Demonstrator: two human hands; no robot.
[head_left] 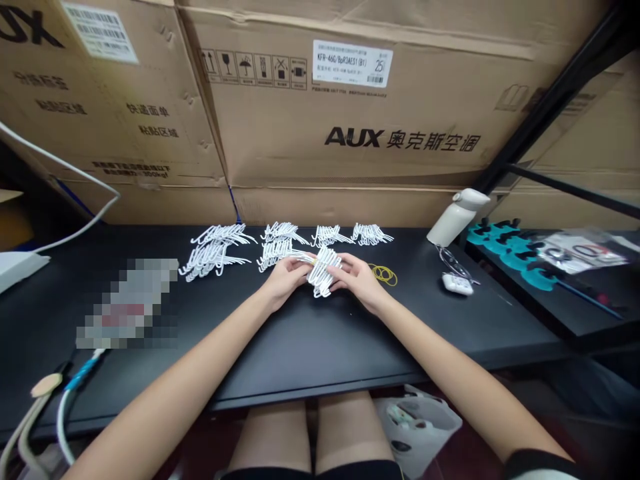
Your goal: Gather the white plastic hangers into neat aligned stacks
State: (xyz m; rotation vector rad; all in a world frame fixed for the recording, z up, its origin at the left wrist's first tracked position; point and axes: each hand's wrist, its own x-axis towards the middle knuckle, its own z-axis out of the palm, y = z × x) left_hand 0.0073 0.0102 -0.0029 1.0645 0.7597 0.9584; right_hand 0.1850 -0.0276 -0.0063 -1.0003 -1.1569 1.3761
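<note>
A bundle of white wire hooks (324, 270) is held up just over the black table, in the middle of the view. My left hand (287, 280) is closed round its left side, and my right hand (358, 276) pinches it from the right. What looks like a yellow band shows around the hooks near the left fingers. Several loose yellow rubber bands (384, 274) lie beside my right hand. Behind the hands, more white hooks sit in groups, among them a large left heap (210, 257) and a small pile (373, 233) at the right.
Large cardboard boxes (280, 147) stand along the back of the black table (320, 360). A white bottle (453, 220) and a small white device (457, 284) with a cord are on the right. A blurred-out flat object (133, 303) with a cable lies left. Teal-handled items (520, 257) occupy the right shelf.
</note>
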